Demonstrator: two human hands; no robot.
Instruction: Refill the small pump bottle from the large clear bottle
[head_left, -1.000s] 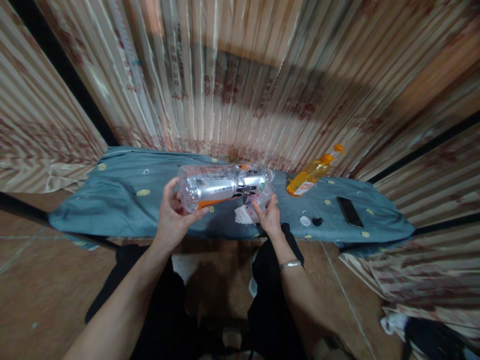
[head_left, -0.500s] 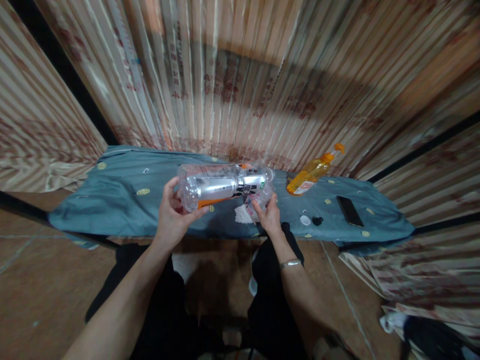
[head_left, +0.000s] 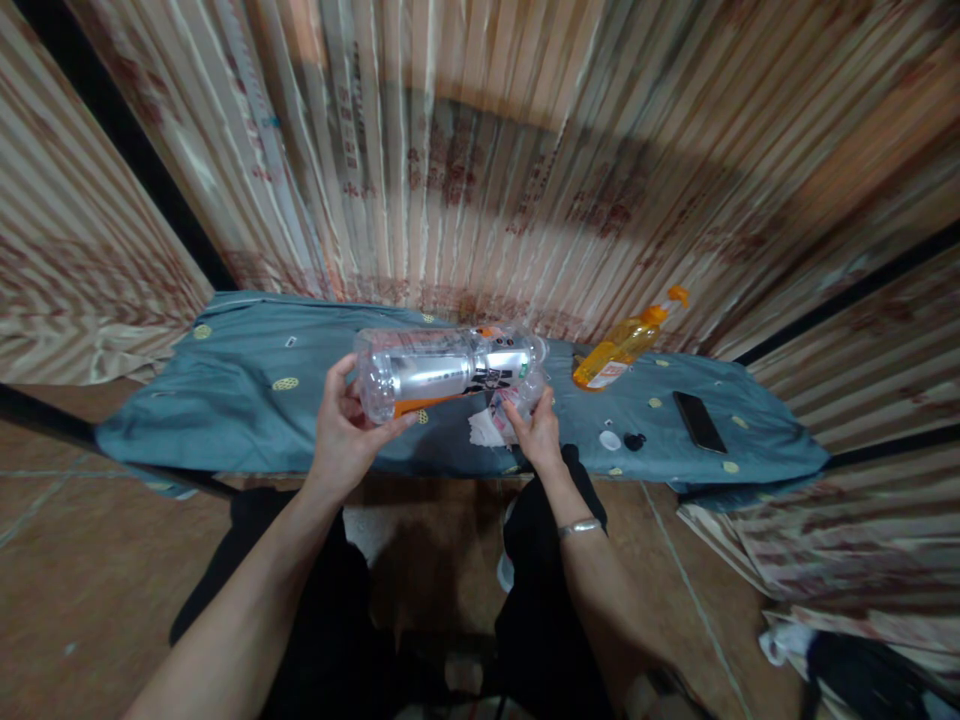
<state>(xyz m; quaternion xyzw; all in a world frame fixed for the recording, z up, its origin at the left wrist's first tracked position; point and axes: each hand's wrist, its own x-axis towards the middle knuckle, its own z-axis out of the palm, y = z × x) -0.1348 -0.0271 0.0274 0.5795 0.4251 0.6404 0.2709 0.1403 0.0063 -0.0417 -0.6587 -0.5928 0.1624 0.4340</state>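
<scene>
A large clear plastic bottle (head_left: 435, 370) with a silver and orange label lies sideways above the bed, its neck pointing right. My left hand (head_left: 349, 420) is closed around its base end, thumb along the underside. Close below the bottle's neck, my right hand (head_left: 536, 425) grips a smaller clear plastic container (head_left: 531, 388) with some pinkish print; its exact kind is unclear. Whether the two plastic pieces touch cannot be told. A crumpled white tissue-like piece (head_left: 487, 430) shows just left of my right fingers.
On the teal cloth (head_left: 240, 400) to the right stand or lie an orange pump bottle (head_left: 615, 355), a white round disc (head_left: 610, 440), a small black object (head_left: 634, 441) and a dark phone (head_left: 699, 420). Patterned curtains (head_left: 480, 180) hang behind. Dark poles (head_left: 135, 150) frame the sides.
</scene>
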